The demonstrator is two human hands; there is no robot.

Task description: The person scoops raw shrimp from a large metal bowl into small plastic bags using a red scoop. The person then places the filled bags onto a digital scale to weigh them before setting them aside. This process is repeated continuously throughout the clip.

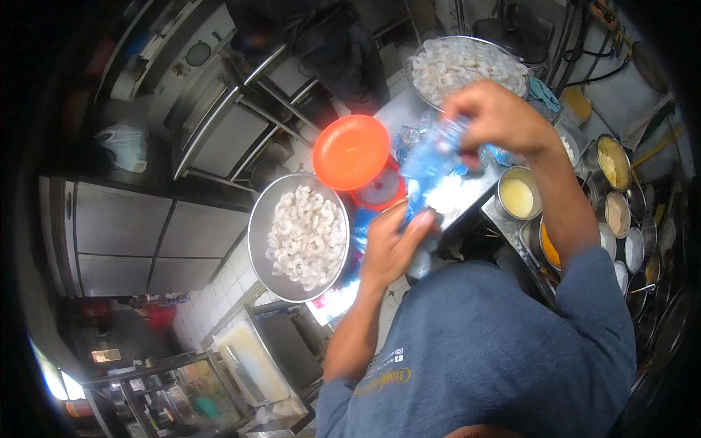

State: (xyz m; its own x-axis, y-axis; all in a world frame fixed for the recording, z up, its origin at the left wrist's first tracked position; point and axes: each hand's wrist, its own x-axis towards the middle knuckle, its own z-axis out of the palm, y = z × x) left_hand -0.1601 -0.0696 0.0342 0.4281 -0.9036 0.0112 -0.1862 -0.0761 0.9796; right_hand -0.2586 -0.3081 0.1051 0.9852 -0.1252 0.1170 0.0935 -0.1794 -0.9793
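A translucent blue plastic bag (430, 161) stretches between my two hands, blurred by motion. My left hand (390, 246) grips its lower part, and a pale bulge of contents hangs below the fingers. At the upper end, my right hand (490, 117) pinches the bag with bent fingers. Left of my left hand stands a steel bowl of peeled shrimp (306, 238). Another large bowl, heaped with shrimp (465, 68), is just beyond my right hand. More blue plastic bags (413, 134) lie on the steel table (397, 109) behind the held one.
A round orange plastic piece (350, 152) rests over a red container (383, 191). Pots, one with yellow contents (516, 191), crowd the right side. A bright white patch lies on the table near the bag. A person in dark clothes (345, 49) stands beyond, near metal rails (241, 90).
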